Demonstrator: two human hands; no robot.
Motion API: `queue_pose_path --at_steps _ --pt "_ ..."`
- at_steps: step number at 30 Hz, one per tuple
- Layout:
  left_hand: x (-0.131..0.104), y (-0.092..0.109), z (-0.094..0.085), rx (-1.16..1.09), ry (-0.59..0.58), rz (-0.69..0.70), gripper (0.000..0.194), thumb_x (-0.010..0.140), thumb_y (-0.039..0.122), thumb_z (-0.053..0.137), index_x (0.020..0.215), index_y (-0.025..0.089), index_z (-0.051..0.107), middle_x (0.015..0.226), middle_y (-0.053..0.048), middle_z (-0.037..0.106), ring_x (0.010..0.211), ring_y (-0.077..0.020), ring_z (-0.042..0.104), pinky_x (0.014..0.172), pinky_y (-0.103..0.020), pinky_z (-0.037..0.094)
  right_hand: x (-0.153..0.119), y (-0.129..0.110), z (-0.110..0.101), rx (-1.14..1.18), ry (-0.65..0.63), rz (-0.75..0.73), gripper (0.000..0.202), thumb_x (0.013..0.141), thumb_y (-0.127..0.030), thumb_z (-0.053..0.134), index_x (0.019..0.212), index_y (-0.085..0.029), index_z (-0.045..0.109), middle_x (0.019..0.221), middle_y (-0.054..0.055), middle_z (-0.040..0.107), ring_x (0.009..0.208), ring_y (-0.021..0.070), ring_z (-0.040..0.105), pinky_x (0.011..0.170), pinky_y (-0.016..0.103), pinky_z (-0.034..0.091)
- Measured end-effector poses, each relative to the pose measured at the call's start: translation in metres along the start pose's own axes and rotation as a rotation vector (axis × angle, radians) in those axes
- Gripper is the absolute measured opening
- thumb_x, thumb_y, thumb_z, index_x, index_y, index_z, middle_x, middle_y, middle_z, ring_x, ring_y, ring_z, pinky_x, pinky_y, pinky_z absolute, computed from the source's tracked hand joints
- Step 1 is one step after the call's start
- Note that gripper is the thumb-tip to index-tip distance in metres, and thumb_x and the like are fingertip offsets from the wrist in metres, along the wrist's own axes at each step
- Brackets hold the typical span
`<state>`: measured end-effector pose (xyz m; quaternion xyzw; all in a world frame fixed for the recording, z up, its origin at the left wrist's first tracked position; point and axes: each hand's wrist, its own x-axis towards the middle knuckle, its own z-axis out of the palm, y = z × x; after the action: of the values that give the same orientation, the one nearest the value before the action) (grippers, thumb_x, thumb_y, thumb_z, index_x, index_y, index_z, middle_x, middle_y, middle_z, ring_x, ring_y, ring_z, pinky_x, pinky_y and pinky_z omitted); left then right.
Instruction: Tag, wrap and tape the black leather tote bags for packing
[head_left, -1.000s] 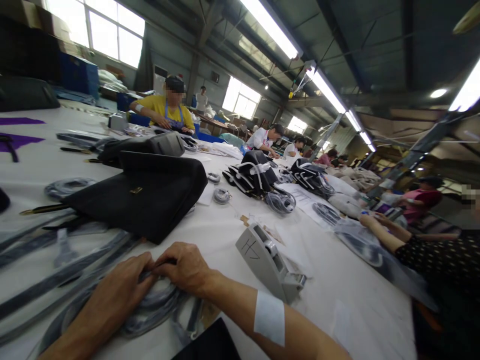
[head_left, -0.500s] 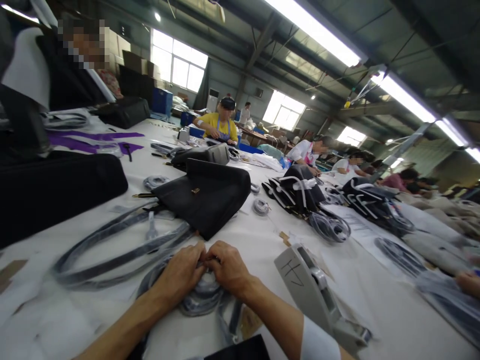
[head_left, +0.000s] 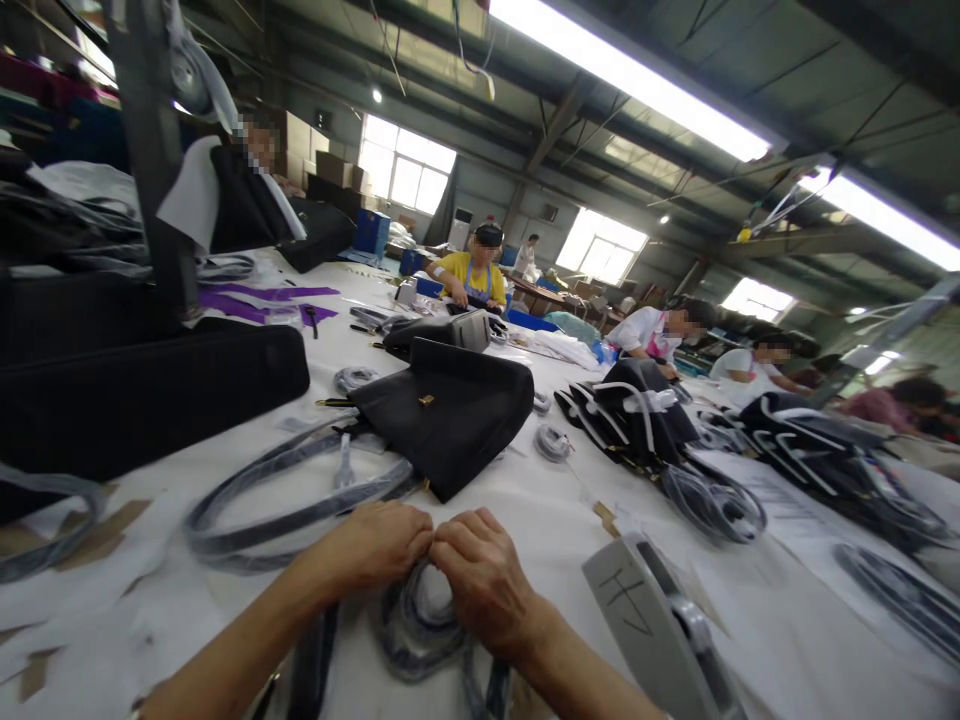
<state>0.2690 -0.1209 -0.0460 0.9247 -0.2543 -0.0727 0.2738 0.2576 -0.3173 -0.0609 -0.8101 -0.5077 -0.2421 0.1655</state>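
A dark bag strap [head_left: 409, 645] in clear plastic wrap lies coiled on the white table, just below my hands. My left hand [head_left: 386, 540] is closed at the coil's upper left edge, fingers curled down. Pressed against it from the other side, my right hand [head_left: 484, 570] is closed on the coil's upper right edge. The fingertips meet, and what lies right between them is hidden. Beyond my hands sits a black bag [head_left: 450, 410] with a small gold clasp. Another wrapped strap [head_left: 247, 530] makes a wide loop to the left.
A grey tape dispenser [head_left: 652, 620] stands right of my right arm. Small wrapped coils [head_left: 553, 442] lie past it. Black bags with white-wrapped handles [head_left: 630, 405] are stacked at the right. A long black bag piece [head_left: 150, 395] fills the left. Co-workers [head_left: 472, 275] sit along the far side.
The view has turned left, so the table's things appear farther right. Both hands stay together at the coil, with the left hand's knuckles now turned more upward.
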Motion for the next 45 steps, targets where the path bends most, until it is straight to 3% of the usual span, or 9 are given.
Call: queue_pose_path --at_steps 5,9,14,22,26,30,32,36,45 --pt "-0.001 -0.007 -0.004 -0.214 -0.176 0.127 0.025 0.091 0.029 0.037 0.077 0.019 0.055 0.08 -0.003 0.06 0.076 -0.0171 0.054 0.074 -0.028 0.038 0.003 -0.002 -0.01 -0.031 0.015 -0.072 0.036 0.104 -0.02 0.025 0.092 -0.017 0.059 0.089 0.005 0.065 0.086 0.0202 0.054 0.08 0.039 0.035" --pt "-0.003 -0.009 -0.001 -0.585 -0.143 0.023 0.016 0.084 0.032 0.047 0.085 0.019 0.056 0.078 0.002 0.054 0.075 -0.0139 0.048 0.07 -0.025 0.037 0.002 -0.002 -0.017 -0.025 0.027 -0.057 0.028 0.102 -0.016 0.033 0.096 -0.02 0.06 0.094 0.004 0.066 0.092 0.0205 0.055 0.089 0.041 0.034" --pt "-0.003 -0.002 0.016 -0.939 -0.048 -0.094 0.023 0.073 0.033 0.06 0.088 0.016 0.054 0.066 0.006 0.045 0.06 -0.0097 0.038 0.056 -0.023 0.027 0.004 -0.004 -0.022 -0.01 0.038 -0.019 0.027 0.099 -0.01 0.036 0.091 -0.019 0.059 0.085 0.004 0.063 0.082 0.02 0.054 0.084 0.04 0.037" --pt "0.003 0.001 0.03 -0.932 0.038 -0.15 0.028 0.072 0.036 0.064 0.088 0.016 0.054 0.068 0.005 0.054 0.062 -0.0107 0.046 0.056 -0.023 0.031 0.004 -0.002 -0.024 0.085 0.001 0.113 0.02 0.092 -0.007 0.048 0.084 -0.019 0.062 0.075 0.004 0.059 0.074 0.0208 0.053 0.067 0.034 0.043" --pt "0.001 0.01 0.022 -0.904 0.003 -0.07 0.026 0.074 0.036 0.063 0.087 0.016 0.052 0.067 0.005 0.051 0.062 -0.0103 0.045 0.057 -0.023 0.032 0.012 -0.003 -0.038 0.224 -0.117 0.398 0.017 0.08 -0.005 0.067 0.076 -0.022 0.068 0.076 0.001 0.063 0.078 0.0179 0.058 0.072 0.029 0.045" --pt "0.001 0.014 0.017 -0.847 -0.037 -0.015 0.024 0.074 0.033 0.064 0.084 0.016 0.051 0.069 0.006 0.046 0.063 -0.0094 0.041 0.057 -0.022 0.03 0.023 0.005 -0.046 0.455 -0.283 0.834 0.019 0.068 -0.004 0.073 0.068 -0.019 0.062 0.063 -0.005 0.061 0.06 0.012 0.056 0.056 0.023 0.04" --pt "0.0 0.014 0.016 -0.86 -0.074 0.024 0.024 0.073 0.032 0.065 0.085 0.016 0.05 0.071 0.005 0.046 0.066 -0.0095 0.04 0.059 -0.022 0.03 0.026 0.011 -0.046 0.608 -0.36 0.952 0.023 0.063 -0.003 0.073 0.071 -0.018 0.057 0.058 -0.007 0.059 0.053 0.0106 0.053 0.049 0.021 0.036" --pt "-0.002 0.015 0.015 -0.902 -0.136 0.056 0.023 0.073 0.03 0.062 0.088 0.016 0.05 0.077 0.003 0.048 0.072 -0.0111 0.043 0.063 -0.022 0.033 0.025 0.022 -0.042 0.765 -0.454 0.963 0.027 0.058 -0.002 0.072 0.071 -0.017 0.053 0.056 -0.009 0.055 0.05 0.0087 0.049 0.046 0.019 0.032" --pt "0.005 0.017 0.033 -0.95 -0.074 -0.067 0.017 0.061 0.02 0.061 0.072 0.017 0.049 0.066 0.006 0.044 0.061 -0.0087 0.035 0.055 -0.023 0.026 0.023 0.02 -0.046 0.664 -0.531 0.93 0.032 0.054 -0.003 0.077 0.075 -0.018 0.058 0.057 -0.011 0.054 0.05 0.0072 0.046 0.042 0.018 0.028"
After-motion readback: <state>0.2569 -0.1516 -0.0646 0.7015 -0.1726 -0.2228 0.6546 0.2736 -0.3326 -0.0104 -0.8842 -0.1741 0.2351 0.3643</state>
